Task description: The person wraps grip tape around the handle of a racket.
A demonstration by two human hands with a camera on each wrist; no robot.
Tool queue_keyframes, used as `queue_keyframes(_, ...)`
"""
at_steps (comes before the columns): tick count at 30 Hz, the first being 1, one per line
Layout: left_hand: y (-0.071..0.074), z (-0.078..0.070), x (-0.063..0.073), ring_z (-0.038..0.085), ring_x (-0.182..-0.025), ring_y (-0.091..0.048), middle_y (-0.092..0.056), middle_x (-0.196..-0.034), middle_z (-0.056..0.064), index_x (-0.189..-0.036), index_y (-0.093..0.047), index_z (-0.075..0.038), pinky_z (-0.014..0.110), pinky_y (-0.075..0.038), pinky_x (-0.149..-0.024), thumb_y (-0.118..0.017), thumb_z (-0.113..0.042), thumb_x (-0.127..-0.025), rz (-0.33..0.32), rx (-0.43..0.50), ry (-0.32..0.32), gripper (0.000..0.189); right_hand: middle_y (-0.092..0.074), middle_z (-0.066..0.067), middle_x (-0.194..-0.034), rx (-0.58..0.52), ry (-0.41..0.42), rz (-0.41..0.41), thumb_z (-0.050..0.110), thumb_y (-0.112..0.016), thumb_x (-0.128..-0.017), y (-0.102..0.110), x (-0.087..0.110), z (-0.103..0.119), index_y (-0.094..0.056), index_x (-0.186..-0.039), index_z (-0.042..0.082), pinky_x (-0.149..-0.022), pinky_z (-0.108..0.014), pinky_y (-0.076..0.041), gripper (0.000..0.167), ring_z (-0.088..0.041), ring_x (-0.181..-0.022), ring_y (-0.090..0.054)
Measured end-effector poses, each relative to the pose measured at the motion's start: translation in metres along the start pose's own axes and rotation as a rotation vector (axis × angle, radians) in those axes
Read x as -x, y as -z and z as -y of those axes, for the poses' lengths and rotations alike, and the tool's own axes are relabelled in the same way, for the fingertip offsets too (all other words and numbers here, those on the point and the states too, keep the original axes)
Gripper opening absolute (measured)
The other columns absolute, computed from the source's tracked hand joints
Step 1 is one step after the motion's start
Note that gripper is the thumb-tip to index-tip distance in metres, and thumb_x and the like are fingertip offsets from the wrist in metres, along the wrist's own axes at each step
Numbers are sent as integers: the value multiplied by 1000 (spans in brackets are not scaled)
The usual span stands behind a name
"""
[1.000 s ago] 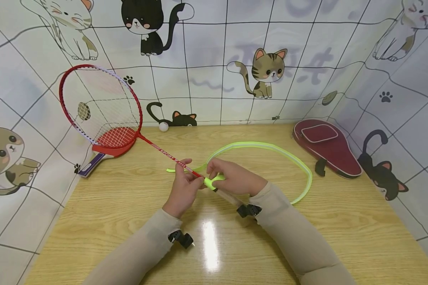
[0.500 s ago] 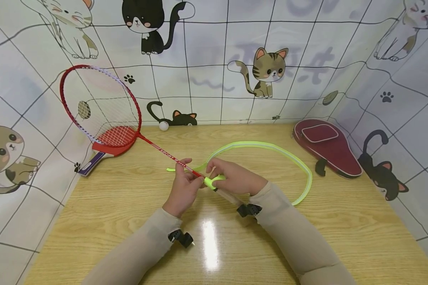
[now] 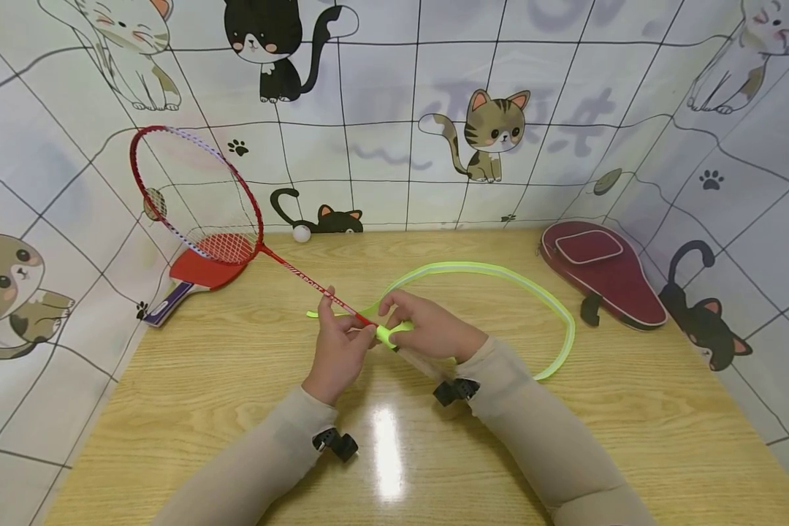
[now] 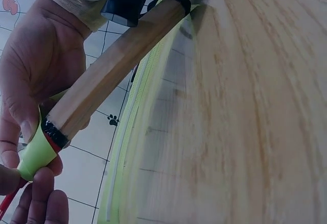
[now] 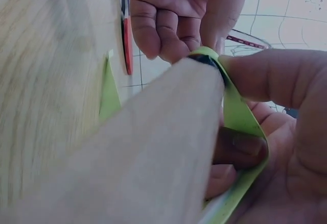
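A red badminton racket (image 3: 296,275) slants across the table, its head raised at the far left and its bare wooden handle (image 4: 115,68) toward the right. My left hand (image 3: 337,359) pinches the racket where the shaft meets the handle, at a band of fluorescent yellow-green grip tape (image 4: 38,155) wrapped there. Beside it, my right hand (image 3: 439,330) pinches the tape close to the handle. In the right wrist view, the tape (image 3: 493,269) bends over a finger of my right hand. Its long tail curves over the table behind my hands.
A red table-tennis bat (image 3: 193,272) lies at the left, partly behind the racket head. A white ball (image 3: 302,233) sits by the back wall. At the right rests a maroon bat case (image 3: 592,274) on the wooden table (image 3: 237,424).
The racket has rolled slightly in my hands, so its head looks narrower and sits a little to the right. My left fingers have shifted slightly; the right hand stays nearly still.
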State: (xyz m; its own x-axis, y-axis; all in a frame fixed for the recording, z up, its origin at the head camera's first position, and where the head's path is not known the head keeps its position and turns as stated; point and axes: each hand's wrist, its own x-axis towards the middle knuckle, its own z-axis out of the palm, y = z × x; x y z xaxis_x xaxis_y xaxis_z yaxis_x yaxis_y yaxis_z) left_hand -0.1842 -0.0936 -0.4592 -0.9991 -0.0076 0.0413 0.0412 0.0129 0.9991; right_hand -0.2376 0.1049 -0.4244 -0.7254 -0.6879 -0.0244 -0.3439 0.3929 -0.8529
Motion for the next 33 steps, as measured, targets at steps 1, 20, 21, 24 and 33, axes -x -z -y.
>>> queue_keyframes(1, 0, 0, 0, 29, -91, -78, -72, -102, 22, -165, -3, -20, 35, -62, -83, -64, 3, -98, -10, 9, 4, 93, -77, -6, -101, -2, -7, -5, 1, -66, -96, 0, 0, 0, -53, -123, 12, -100, -45, -49, 32, -19, -102, -69)
queue_keyframes(20, -7, 0, 5, 19, -88, -73, -70, -106, 19, -140, -39, -1, 24, -59, -80, -67, 2, -99, -130, 3, -49, 49, -75, -14, -102, -165, -57, -59, 0, -68, -95, -8, -2, 1, -49, -124, 2, -81, -35, -58, 35, -21, -88, -72)
queue_keyframes(21, -7, 0, 5, 19, -88, -73, -70, -107, 19, -139, -41, -2, 24, -59, -80, -66, 3, -99, -125, 10, -53, 47, -76, -14, -102, -173, -53, -59, -1, -68, -95, -7, -3, 1, -48, -124, 1, -81, -35, -58, 35, -21, -88, -73)
queue_keyframes(24, -6, 0, 6, 21, -90, -71, -68, -107, 18, -142, -42, -6, 24, -58, -81, -64, 1, -100, -96, 16, -48, 48, -76, -14, -101, -170, -35, -63, -2, -68, -95, -7, -3, 0, -47, -124, -1, -83, -35, -58, 36, -22, -92, -73)
queue_keyframes(33, -4, 1, 7, 46, -92, -73, -68, -94, 13, -159, -17, -15, 34, -57, -82, -72, -14, -98, 5, -43, 35, 82, -78, -5, -99, -52, 15, -68, 4, -71, -98, -6, -1, 4, -49, -124, 2, -97, -45, -53, 34, -25, -104, -70)
